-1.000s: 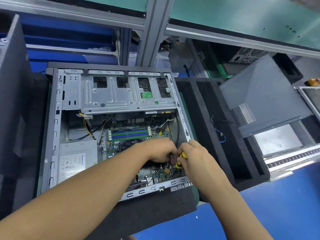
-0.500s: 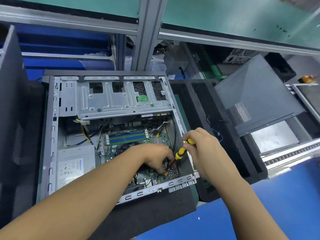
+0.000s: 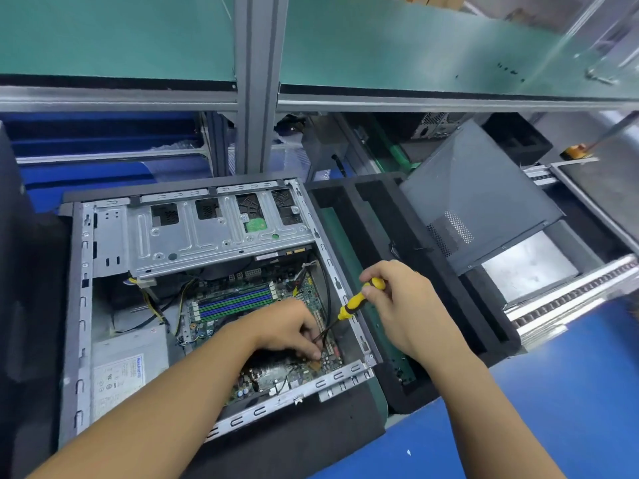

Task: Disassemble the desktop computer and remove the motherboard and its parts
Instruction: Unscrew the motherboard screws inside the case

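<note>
Right hand (image 3: 404,305): gripped the top of the screwdriver (image 3: 356,302), with fingers and thumb curled round its yellow-and-black handle.
Left hand (image 3: 287,328): reached down into the open computer case (image 3: 83,305), fingertips bent onto the board where the tool's tip met it. Whether they pinched a screw or only steadied the spot could not be told.
Screwdriver: slanted down and away from the right hand toward the left fingertips, its dark shaft ending just beside them.
Motherboard (image 3: 309,290): lay flat on the case floor under the left hand, apparently not yet freed. Its blue and green memory slots (image 3: 235,302) sat just beyond the left knuckles, with cables plugged in nearby.
Step in hand: judged to be working a mounting screw near the board edge closest to the right hand.
Doing it well: stand the shaft more upright so the tip seats squarely before turning. Keep light downward pressure, and let the left fingers catch the screw so it does not drop among the components. Mind the black cable running beside the tip.
Writing: a white label (image 3: 119,378) on the power supply (image 3: 128,361), past the left forearm, carried a blue brand word and rows of marks, all too small to read. A green sticker (image 3: 256,224) on the drive cage (image 3: 214,233) showed no legible text.
</note>
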Motion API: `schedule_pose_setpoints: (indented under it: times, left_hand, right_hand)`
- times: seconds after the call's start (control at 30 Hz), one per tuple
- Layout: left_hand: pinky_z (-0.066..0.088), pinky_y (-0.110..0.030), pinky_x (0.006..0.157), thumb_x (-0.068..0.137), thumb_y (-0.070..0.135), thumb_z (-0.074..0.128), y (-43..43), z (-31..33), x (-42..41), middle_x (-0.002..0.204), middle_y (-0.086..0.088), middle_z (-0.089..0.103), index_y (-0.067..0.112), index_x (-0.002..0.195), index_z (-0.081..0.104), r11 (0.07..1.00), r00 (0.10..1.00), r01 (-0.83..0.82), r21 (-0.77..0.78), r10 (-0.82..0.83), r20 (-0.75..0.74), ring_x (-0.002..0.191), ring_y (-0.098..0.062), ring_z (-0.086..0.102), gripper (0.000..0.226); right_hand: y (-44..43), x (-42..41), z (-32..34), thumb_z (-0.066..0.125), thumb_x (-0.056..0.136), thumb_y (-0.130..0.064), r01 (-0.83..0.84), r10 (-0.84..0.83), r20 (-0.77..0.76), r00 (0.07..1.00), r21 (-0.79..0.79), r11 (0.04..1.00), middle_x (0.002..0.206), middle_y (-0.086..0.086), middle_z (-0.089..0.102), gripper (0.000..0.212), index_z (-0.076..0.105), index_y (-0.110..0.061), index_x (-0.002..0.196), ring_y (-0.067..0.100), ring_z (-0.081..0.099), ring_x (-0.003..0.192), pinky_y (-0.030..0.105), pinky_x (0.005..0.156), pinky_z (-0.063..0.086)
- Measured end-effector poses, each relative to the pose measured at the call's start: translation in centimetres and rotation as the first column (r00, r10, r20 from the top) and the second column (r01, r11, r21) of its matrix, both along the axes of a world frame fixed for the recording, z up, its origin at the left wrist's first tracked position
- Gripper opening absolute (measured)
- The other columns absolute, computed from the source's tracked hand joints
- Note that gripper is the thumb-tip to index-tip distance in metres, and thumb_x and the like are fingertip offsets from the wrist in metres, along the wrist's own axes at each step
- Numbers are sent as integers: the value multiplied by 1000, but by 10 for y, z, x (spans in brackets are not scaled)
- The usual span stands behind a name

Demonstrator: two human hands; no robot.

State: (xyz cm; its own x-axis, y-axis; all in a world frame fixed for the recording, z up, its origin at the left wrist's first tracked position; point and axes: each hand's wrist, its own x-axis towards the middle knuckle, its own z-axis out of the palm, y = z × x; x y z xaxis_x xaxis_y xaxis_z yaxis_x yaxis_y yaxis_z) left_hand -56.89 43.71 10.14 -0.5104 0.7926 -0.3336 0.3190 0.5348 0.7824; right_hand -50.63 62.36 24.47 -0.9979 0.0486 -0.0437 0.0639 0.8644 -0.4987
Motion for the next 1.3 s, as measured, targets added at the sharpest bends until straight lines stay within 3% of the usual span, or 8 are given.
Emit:
schedule_pose_setpoints:
  times: [0.13,0.27,0.53,0.63,0.8,0.9,1.13,1.3]
  left_hand:
    - [57,-31,79,85,35,76,0,0,0,73,13,74,24,92,77,997,992,-75,2,74,103,70,-1,71,13]
    - [57,-27,79,97,16,62,-2,7,-4,86,4,77,13,100,75,981,956,-172,90,144,257,83,-10,74,14]
    - [60,-26,69,102,4,45,-21,10,3,95,-21,72,-1,115,65,691,546,-698,190,341,765,80,-24,71,24]
    - [60,-28,66,97,9,52,-23,12,0,88,-18,69,-2,111,68,535,441,-818,211,349,827,75,-24,70,24]
    - [60,-31,72,88,20,59,-10,35,-10,83,-13,67,-1,114,67,532,500,-795,290,304,811,76,-24,67,34]
    - [59,-29,70,94,17,56,11,57,-10,82,-9,66,4,113,71,553,552,-750,363,220,804,76,-20,66,27]
    - [55,-27,59,106,7,36,75,92,11,79,-9,68,7,123,56,573,577,-737,358,258,775,64,-17,64,26]
    - [47,-27,52,106,14,38,126,96,30,68,-6,65,3,107,55,707,666,-648,285,344,661,55,-17,59,20]
  right_hand:
    - [11,3,-8,58,98,-21,44,-44,2,999,-50,998,86,-17,49,6,61,-26,101,-5,48,76,8,66,37]
    - [19,7,-14,48,101,-32,128,-126,19,992,-172,977,88,-9,56,14,56,-28,90,2,54,74,18,63,38]
    - [16,12,-15,61,94,-29,284,-261,126,957,-596,751,72,2,71,13,61,-16,90,18,69,59,14,58,49]
    - [14,17,-13,65,87,-22,237,-130,230,965,-533,812,71,4,72,14,53,-13,90,15,66,56,21,57,48]
    - [11,28,-3,56,91,-21,82,77,395,915,-370,926,73,-2,66,19,48,-22,108,17,56,54,36,59,50]
    - [13,35,4,45,92,-21,85,50,387,921,-325,942,77,-2,60,23,50,-29,113,9,52,55,24,53,45]
    - [34,59,3,48,97,-44,315,-236,212,948,-541,780,62,-11,53,21,60,-27,98,9,42,52,23,51,35]
    - [65,65,-8,48,99,-37,322,-266,183,947,-577,750,60,-9,51,19,63,-28,92,8,41,50,21,51,36]
